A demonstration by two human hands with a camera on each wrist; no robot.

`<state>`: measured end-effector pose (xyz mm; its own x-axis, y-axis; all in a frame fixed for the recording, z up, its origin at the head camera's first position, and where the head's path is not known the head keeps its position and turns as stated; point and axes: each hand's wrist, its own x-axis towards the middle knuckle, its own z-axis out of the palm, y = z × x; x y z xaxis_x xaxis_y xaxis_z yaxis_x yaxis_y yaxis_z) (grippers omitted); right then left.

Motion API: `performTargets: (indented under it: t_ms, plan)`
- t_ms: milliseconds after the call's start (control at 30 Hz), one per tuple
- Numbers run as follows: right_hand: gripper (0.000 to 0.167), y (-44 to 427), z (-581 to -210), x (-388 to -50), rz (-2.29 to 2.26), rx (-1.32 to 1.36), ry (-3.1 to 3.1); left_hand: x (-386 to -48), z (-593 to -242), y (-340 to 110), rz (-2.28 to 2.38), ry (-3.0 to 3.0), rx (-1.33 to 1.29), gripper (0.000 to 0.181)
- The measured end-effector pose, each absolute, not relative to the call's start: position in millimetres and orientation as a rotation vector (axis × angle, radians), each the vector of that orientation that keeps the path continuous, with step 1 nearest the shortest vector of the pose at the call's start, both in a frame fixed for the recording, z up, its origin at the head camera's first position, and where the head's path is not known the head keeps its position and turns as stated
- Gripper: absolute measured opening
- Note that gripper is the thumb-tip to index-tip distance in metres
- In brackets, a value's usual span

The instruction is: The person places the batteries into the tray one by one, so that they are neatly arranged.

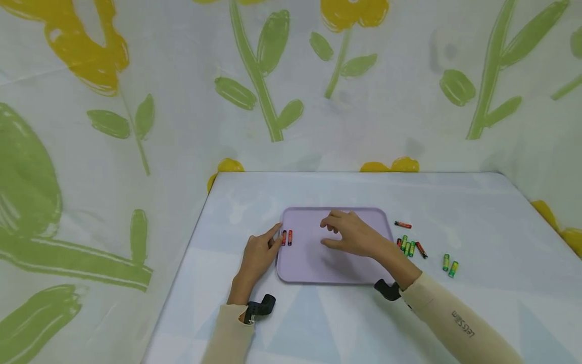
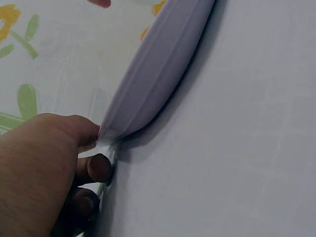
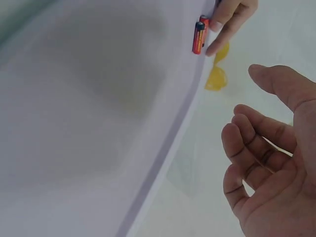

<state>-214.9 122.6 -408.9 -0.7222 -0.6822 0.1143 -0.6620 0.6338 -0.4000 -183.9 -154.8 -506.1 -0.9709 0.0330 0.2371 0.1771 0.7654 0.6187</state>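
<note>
Hovering over a shallow lilac tray point(image 1: 302, 268), a person's right hand point(image 1: 352, 235) is empty, its fingers loosely bent and thumb apart. The left hand point(image 1: 256, 255) reaches to the tray's left rim, thumb and forefinger extended against it; it appears to grasp nothing. Just inside that rim stand out two red batteries point(image 1: 290, 238), lying side by side, their length running near to far.

A nudge from the left thumb could roll this pair out of line, since they are round and the tray floor looks smooth. Pressing on the rim might tip or slide the tray. The right forearm passes close to the loose batteries, so a low sweep could scatter them.

Counted: one tray, two hands, and ten batteries as far as can be seen. Besides the tray's two, eight lie on the table point(image 1: 454, 202) to its right: three red batteries point(image 1: 421, 250) and five green batteries point(image 1: 446, 262), two of the green farther right. The forearm may hide more.
</note>
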Motion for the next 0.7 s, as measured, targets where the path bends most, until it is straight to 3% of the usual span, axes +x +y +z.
performTargets:
  t_ms: [700]
  plan:
    - [0.025,222,-418,-177,-0.775,-1.046,3.01,-177,-505,-175,-1.024,-2.724,-0.18,0.041]
